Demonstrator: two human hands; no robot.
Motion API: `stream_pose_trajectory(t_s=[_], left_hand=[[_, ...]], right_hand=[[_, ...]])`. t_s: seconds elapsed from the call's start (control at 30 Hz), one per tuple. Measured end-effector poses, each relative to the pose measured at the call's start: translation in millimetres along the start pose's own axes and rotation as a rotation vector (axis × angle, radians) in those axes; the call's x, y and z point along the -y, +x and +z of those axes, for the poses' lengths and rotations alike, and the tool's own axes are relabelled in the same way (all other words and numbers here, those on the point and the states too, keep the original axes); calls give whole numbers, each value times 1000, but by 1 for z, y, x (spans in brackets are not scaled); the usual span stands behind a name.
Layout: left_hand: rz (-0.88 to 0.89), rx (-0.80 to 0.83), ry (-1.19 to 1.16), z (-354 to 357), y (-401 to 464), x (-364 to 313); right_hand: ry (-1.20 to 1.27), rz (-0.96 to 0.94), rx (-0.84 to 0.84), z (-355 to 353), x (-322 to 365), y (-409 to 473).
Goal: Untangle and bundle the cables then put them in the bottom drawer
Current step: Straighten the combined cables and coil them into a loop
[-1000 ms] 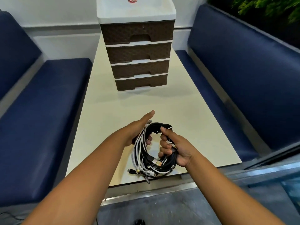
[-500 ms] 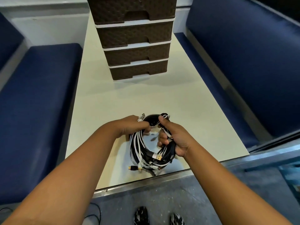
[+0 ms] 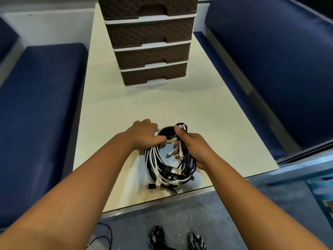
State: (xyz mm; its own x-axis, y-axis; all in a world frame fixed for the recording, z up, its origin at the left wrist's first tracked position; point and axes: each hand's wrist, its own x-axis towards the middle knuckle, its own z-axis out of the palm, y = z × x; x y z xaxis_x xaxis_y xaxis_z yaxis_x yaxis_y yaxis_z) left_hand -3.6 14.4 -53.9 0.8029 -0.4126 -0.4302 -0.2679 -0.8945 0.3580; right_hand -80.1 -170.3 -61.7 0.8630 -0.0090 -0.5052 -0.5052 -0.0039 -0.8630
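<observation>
Partly out of sight, the drawer unit (image 3: 149, 42) is cut off by the upper edge, so its top cannot be seen; four brown drawers show, all closed, and nothing of their contents can be made out. Its bottom drawer (image 3: 153, 75) sits shut at the far end of the bench (image 3: 216, 123). Near the front edge of the bench lies the cable bundle (image 3: 162, 168), a loose coil of black and white leads with several plugs poking out at its near side; how many cables it holds is hard to tell. The left hand (image 3: 144, 135) grips the coil's far-left part, fingers curled down over the strands and mostly hidden beneath the knuckles. The right hand (image 3: 192, 150) holds the coil's right side, thumb laid on top, its fingers wrapped under the strands. Blue cushioned seats (image 3: 39, 105) run along both sides, and two patterned shoes (image 3: 177, 239) show on the floor below.
</observation>
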Motion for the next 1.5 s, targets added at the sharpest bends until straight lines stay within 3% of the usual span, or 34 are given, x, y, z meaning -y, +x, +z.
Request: stream_pose_trajectory(t_s=[0.3, 0.4, 0.63, 0.83, 0.93, 1.03, 1.2, 1.33, 1.5], left_hand=[[243, -170, 545, -6, 4, -5], [195, -207, 389, 1, 3, -2], [-35, -315, -274, 22, -32, 6], [-187, -460, -569, 61, -85, -41], [-201, -502, -496, 86, -95, -63], [-258, -593, -451, 100, -90, -70], [-223, -709, -450, 105, -78, -71], [-207, -704, -495, 106, -77, -70], [-181, -659, -505, 103, -77, -67]], right_hand=[[-627, -240, -308, 7, -1, 6], [-666, -287, -339, 5, -1, 8], [-526, -176, -260, -4, 2, 6], [-893, -659, -296, 3, 2, -5], [-1052, -664, -159, 6, 0, 0], [-992, -600, -107, 7, -4, 5], [-872, -493, -166, 6, -10, 7], [-617, -360, -303, 6, -6, 3], [-287, -188, -314, -1, -3, 1]])
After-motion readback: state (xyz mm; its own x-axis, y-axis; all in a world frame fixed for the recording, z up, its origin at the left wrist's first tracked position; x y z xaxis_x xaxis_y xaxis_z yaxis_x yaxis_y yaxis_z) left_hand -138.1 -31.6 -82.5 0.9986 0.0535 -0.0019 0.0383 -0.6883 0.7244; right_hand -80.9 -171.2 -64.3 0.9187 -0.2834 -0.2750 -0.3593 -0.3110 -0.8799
